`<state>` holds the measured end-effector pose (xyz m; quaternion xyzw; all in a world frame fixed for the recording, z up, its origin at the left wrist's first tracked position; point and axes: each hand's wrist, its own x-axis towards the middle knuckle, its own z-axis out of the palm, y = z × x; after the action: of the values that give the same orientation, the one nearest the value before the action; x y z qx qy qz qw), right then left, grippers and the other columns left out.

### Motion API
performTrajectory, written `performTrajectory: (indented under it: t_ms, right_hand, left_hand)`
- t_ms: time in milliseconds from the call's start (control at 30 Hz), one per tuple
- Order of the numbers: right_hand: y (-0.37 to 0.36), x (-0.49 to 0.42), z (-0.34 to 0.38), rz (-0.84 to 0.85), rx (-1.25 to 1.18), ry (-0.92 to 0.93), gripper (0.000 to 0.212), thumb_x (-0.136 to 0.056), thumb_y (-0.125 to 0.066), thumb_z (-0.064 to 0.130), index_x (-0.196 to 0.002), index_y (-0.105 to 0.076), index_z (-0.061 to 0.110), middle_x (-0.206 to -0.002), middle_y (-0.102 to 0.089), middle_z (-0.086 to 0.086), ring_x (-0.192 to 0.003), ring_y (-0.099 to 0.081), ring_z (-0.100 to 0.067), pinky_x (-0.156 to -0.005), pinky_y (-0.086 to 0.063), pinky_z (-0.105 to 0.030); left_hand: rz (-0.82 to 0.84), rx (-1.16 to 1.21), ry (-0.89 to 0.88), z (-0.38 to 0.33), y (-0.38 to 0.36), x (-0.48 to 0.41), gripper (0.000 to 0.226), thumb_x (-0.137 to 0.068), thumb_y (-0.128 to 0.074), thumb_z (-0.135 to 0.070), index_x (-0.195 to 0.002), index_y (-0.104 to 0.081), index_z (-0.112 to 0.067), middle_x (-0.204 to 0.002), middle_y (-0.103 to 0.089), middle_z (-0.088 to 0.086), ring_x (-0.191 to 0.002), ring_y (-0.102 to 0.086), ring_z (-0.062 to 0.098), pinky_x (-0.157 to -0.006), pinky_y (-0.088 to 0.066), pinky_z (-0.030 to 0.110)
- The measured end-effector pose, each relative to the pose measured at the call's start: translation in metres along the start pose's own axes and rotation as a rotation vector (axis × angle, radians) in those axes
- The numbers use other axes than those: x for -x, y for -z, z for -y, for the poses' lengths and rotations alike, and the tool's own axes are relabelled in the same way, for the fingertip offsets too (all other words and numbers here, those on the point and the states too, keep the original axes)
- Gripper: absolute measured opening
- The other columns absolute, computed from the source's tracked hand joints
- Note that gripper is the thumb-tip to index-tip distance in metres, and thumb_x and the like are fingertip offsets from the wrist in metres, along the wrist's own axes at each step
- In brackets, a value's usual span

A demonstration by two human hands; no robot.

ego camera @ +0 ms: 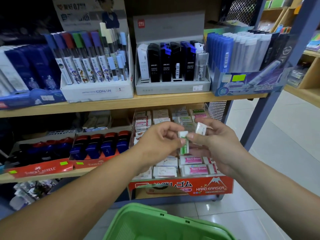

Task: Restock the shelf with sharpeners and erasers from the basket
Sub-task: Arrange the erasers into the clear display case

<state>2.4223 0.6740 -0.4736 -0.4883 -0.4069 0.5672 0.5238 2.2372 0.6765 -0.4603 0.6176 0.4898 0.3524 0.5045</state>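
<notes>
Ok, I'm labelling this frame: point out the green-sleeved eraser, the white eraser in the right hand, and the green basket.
green-sleeved eraser (184, 147): head view, on its green sleeve below the fingertips.
white eraser (200, 129): head view, on its wrapped face above the right hand's fingers.
green basket (138, 209): head view, on its rear rim.

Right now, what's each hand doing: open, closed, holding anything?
Left hand: closed, pinching the green-sleeved eraser.
Right hand: closed, holding a white eraser; its thumb also touches the green-sleeved one.
</notes>
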Motion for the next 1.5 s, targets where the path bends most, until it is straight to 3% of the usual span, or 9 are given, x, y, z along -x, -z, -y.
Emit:
performTrajectory:
  t_ms: [100, 233, 500, 700, 833, 1000, 1200, 1333, 1500]
  right_hand:
    - [0.004, 0.005, 0.005, -0.001, 0.038, -0.016, 0.042, -0.087, -0.078, 0.001, -0.124, -0.069, 0.019, -0.108, -0.078, -0.012, -0.084, -0.079, -0.036, -0.056, -0.064, -0.036]
    - [0.014, 0.004, 0.007, 0.027, 0.166, -0.033, 0.030, -0.100, -0.065, 0.006, -0.124, -0.073, 0.022, -0.117, -0.075, -0.012, -0.094, -0.078, -0.032, -0.065, -0.066, -0.040]
    - [0.026, 0.002, 0.009, 0.106, 0.201, -0.105, 0.047, -0.104, -0.049, -0.009, -0.129, -0.071, 0.025, -0.114, -0.078, -0.009, -0.099, -0.078, -0.025, -0.076, -0.066, -0.041]
    - [0.033, 0.001, 0.014, 0.083, 0.117, -0.155, 0.037, -0.096, -0.062, -0.010, -0.124, -0.065, 0.014, -0.106, -0.080, -0.011, -0.093, -0.079, -0.033, -0.073, -0.067, -0.042]
    - [0.043, -0.002, 0.014, -0.072, 0.118, -0.141, 0.024, -0.093, -0.069, -0.006, -0.112, -0.068, 0.009, -0.102, -0.081, -0.009, -0.088, -0.080, -0.029, -0.075, -0.065, -0.041]
    - [0.050, -0.002, 0.013, -0.151, 0.083, -0.131, 0.019, -0.093, -0.068, -0.007, -0.107, -0.068, 0.007, -0.100, -0.081, -0.010, -0.089, -0.080, -0.029, -0.071, -0.066, -0.038]
    - [0.042, 0.001, 0.009, -0.062, 0.185, -0.129, 0.025, -0.092, -0.072, -0.005, -0.107, -0.075, 0.013, -0.094, -0.081, -0.003, -0.085, -0.080, -0.025, -0.069, -0.065, -0.037]
    - [0.032, 0.000, 0.009, 0.012, 0.256, -0.085, 0.025, -0.088, -0.076, -0.004, -0.105, -0.079, 0.014, -0.093, -0.081, -0.005, -0.085, -0.079, -0.025, -0.071, -0.065, -0.036]
    - [-0.001, 0.003, 0.005, 0.105, 0.278, -0.035, 0.026, -0.080, -0.085, 0.002, -0.104, -0.079, 0.011, -0.089, -0.080, -0.012, -0.072, -0.073, -0.024, -0.063, -0.059, -0.031]
  left_hand:
    - [0.031, 0.001, 0.023, 0.001, 0.013, 0.006, 0.026, -0.101, -0.063, -0.009, -0.121, -0.068, -0.025, -0.100, -0.075, 0.006, -0.082, -0.070, 0.018, -0.073, -0.061, 0.030]
    - [0.052, 0.031, 0.062, 0.002, 0.019, 0.012, 0.019, -0.101, -0.060, -0.007, -0.117, -0.069, -0.012, -0.105, -0.075, 0.013, -0.082, -0.068, 0.014, -0.061, -0.051, 0.029]
    - [0.058, -0.042, 0.007, 0.015, 0.026, 0.008, 0.031, -0.099, -0.064, -0.006, -0.123, -0.066, -0.025, -0.097, -0.075, 0.011, -0.093, -0.073, 0.021, -0.069, -0.054, 0.027]
    - [-0.049, -0.166, -0.004, 0.021, 0.018, 0.001, 0.023, -0.090, -0.079, -0.012, -0.109, -0.070, -0.022, -0.098, -0.075, 0.010, -0.094, -0.073, 0.028, -0.079, -0.063, 0.035]
    - [-0.090, -0.314, -0.022, 0.024, 0.004, -0.008, 0.021, -0.086, -0.083, -0.015, -0.100, -0.070, -0.022, -0.101, -0.069, 0.009, -0.087, -0.067, 0.017, -0.076, -0.058, 0.021]
    - [-0.040, -0.475, -0.090, 0.023, -0.016, -0.021, 0.011, -0.087, -0.082, -0.021, -0.095, -0.075, -0.023, -0.094, -0.070, -0.005, -0.083, -0.066, 0.008, -0.072, -0.057, 0.023]
    - [-0.066, -0.827, -0.216, 0.030, -0.020, -0.024, 0.020, -0.094, -0.072, -0.032, -0.114, -0.075, -0.029, -0.109, -0.057, -0.008, -0.099, -0.058, 0.011, -0.088, -0.052, 0.031]
    - [-0.081, -0.471, -0.139, 0.022, -0.018, -0.014, 0.025, -0.094, -0.074, -0.027, -0.118, -0.069, -0.027, -0.098, -0.067, -0.006, -0.080, -0.061, -0.002, -0.069, -0.049, 0.011]
    - [-0.100, -0.079, -0.003, 0.020, -0.009, 0.011, 0.032, -0.088, -0.082, -0.017, -0.115, -0.066, -0.017, -0.097, -0.075, 0.002, -0.084, -0.073, 0.011, -0.072, -0.060, 0.021]
